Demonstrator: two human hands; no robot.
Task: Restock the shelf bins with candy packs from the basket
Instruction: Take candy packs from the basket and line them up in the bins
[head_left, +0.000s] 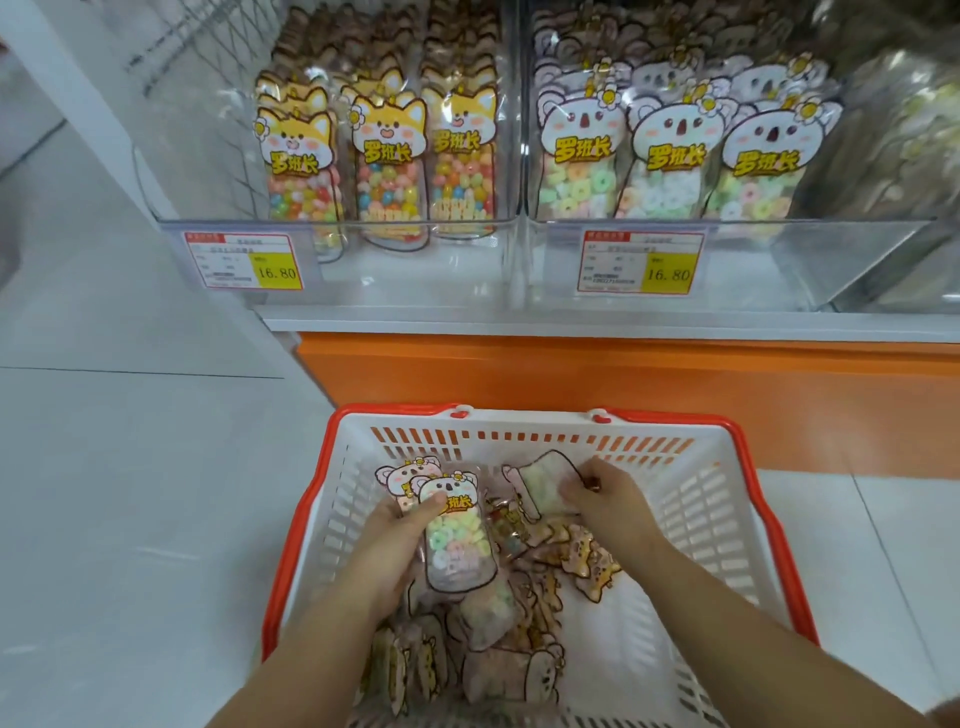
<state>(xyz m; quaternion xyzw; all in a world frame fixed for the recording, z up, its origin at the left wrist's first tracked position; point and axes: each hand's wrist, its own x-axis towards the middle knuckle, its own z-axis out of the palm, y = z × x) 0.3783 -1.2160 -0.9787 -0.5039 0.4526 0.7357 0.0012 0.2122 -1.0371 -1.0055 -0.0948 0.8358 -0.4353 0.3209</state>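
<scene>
Gripping packs (452, 540) in left hand (389, 551), pinching another pack (543, 483) with right hand (608, 493); basket (337, 499) far from empty, bins (441, 270) part-full.

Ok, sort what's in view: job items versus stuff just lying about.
Job: basket; koala packs held in left hand; pale pack pinched by right hand; fox bin; koala bin.
Lying about: price tags; orange plinth; floor.

Basket (727, 499) open on top, bins (519, 260) packed behind, fronts seemingly free
</scene>
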